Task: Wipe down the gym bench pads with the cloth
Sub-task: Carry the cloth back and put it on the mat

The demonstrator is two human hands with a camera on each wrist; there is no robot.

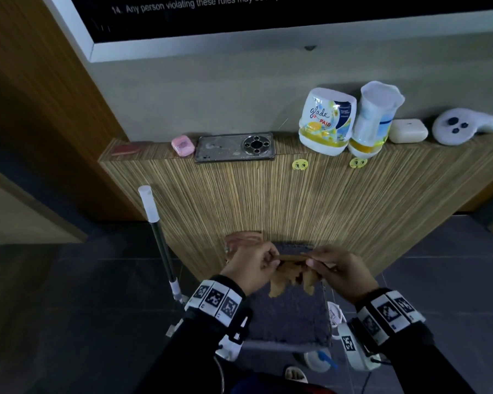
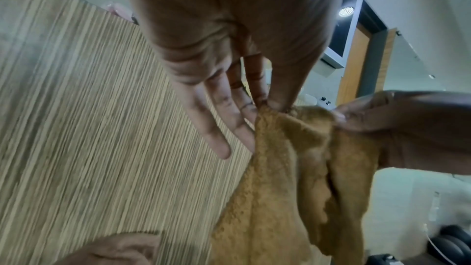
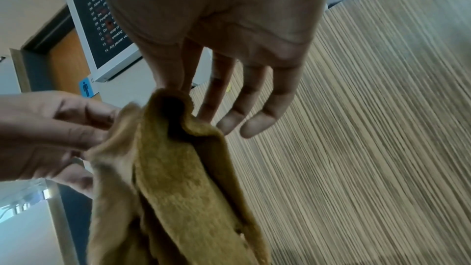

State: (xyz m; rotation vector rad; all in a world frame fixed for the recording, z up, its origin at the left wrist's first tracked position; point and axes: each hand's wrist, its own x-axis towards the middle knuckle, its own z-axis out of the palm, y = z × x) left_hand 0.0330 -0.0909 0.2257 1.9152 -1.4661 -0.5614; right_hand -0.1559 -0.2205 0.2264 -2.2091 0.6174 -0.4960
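A brown terry cloth (image 1: 292, 273) hangs between both hands above a dark padded seat (image 1: 291, 317). My left hand (image 1: 252, 264) pinches the cloth's upper left edge with thumb and forefinger; its other fingers (image 2: 216, 128) stay straight. My right hand (image 1: 337, 268) pinches the upper right edge the same way, its other fingers (image 3: 257, 108) extended. In the left wrist view the cloth (image 2: 293, 178) droops in folds. In the right wrist view the cloth (image 3: 173, 168) hangs doubled over.
A striped wood counter (image 1: 310, 200) stands just beyond the pad. On its top sit a phone (image 1: 235, 147), a pink case (image 1: 182, 145), two air freshener tubs (image 1: 326, 120), a white case (image 1: 407, 130) and a white controller (image 1: 464, 125). A black pole (image 1: 160, 237) stands on the left.
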